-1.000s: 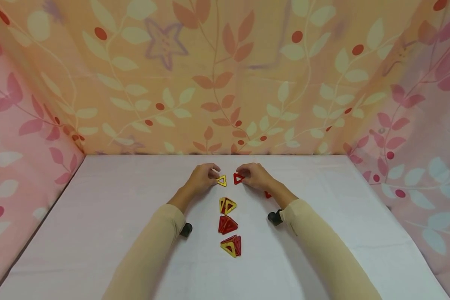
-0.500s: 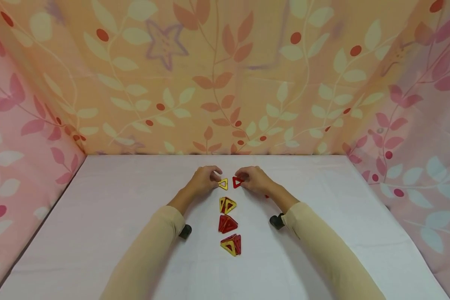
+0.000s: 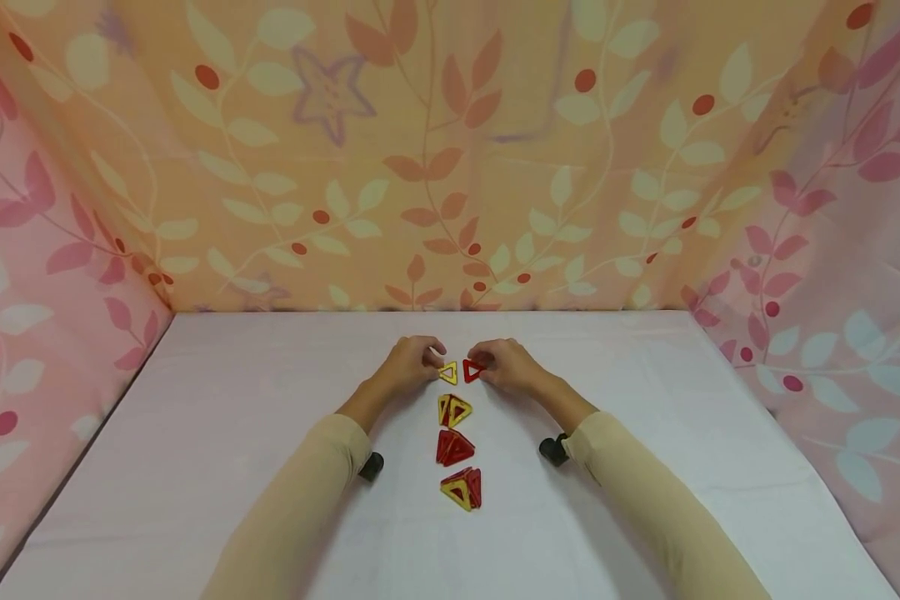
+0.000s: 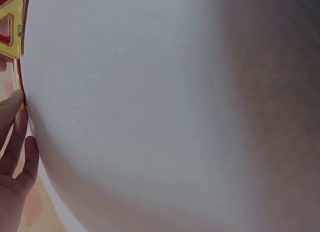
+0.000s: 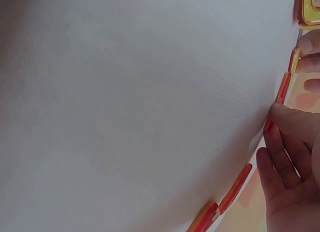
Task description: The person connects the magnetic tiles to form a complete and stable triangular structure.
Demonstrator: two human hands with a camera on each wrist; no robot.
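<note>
My left hand (image 3: 414,362) pinches a yellow triangular magnetic tile (image 3: 452,373) near the table's far side. Facing it, my right hand (image 3: 512,365) pinches a red triangular magnetic tile (image 3: 466,372). A narrow gap parts the two tiles in the head view. Between thumb and fingers, the red tile (image 5: 283,89) is seen nearly edge-on in the right wrist view. Closer to me, in a column, stand a yellow-and-red pyramid (image 3: 455,410), a mostly red pyramid (image 3: 455,448) and a second yellow-and-red pyramid (image 3: 461,489), all built of such tiles.
More red tiles (image 5: 235,188) lie on the table beside my right hand; my right arm hides them in the head view. The white tabletop (image 3: 270,467) ends at a patterned cloth backdrop (image 3: 345,208). Dark wrist devices (image 3: 372,467) show under both sleeves.
Both hands have come slightly towards me and closer together, so the gap between the yellow and red tiles has narrowed. The pyramids stay put. The red piece by my right wrist is now hidden.
</note>
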